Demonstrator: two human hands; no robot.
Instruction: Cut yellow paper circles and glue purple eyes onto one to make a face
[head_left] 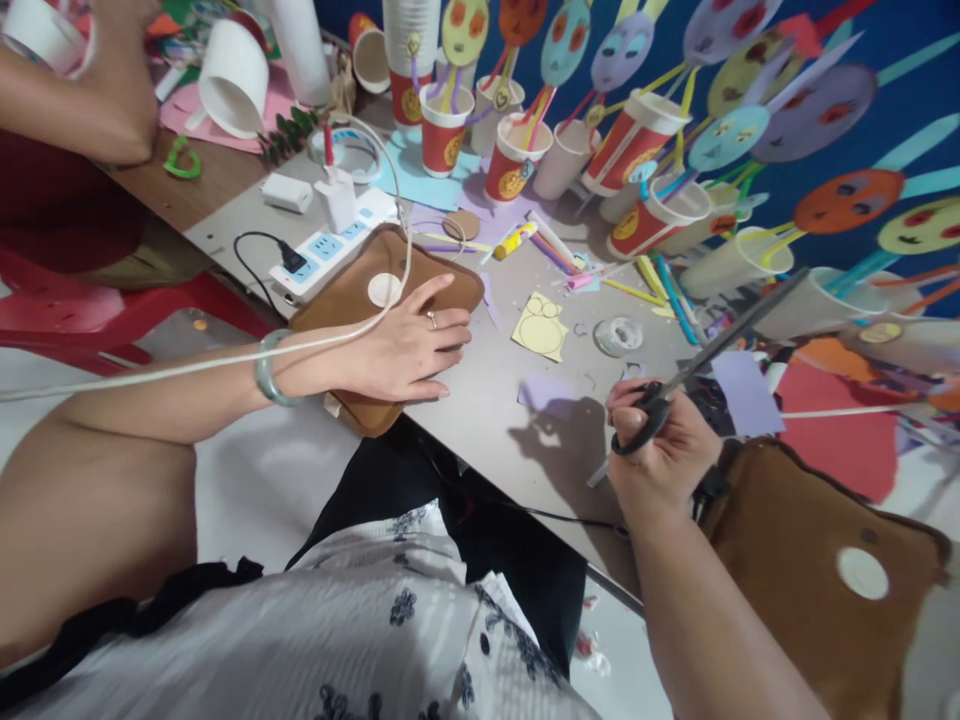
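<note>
The right hand (660,445) has its fingers closed round the black handles of the scissors (697,364), whose blades run out from the fist between 1 and 2 o'clock, raised over the bench (487,390). A thin pale stick (598,474) pokes out below the fist toward 7 o'clock; what it belongs to cannot be told.

The left hand (412,350) grasps nothing: its fingers are loosely spread, palm down, partly on the brown pouch (337,300), with the fingertips reaching toward 3 o'clock. A white cable (330,347) crosses over its wrist.

From the right hand, the nearer of the two to the tape roll (618,337), that roll lies at about 11 o'clock, and the cut yellow paper (540,325) between 10 and 11. The scissors' long axis slants away from both. A purple scrap (546,395) lies between the hands. Paper cups (517,160) holding colored paper faces stand beyond, from 12 to 2 o'clock.
</note>
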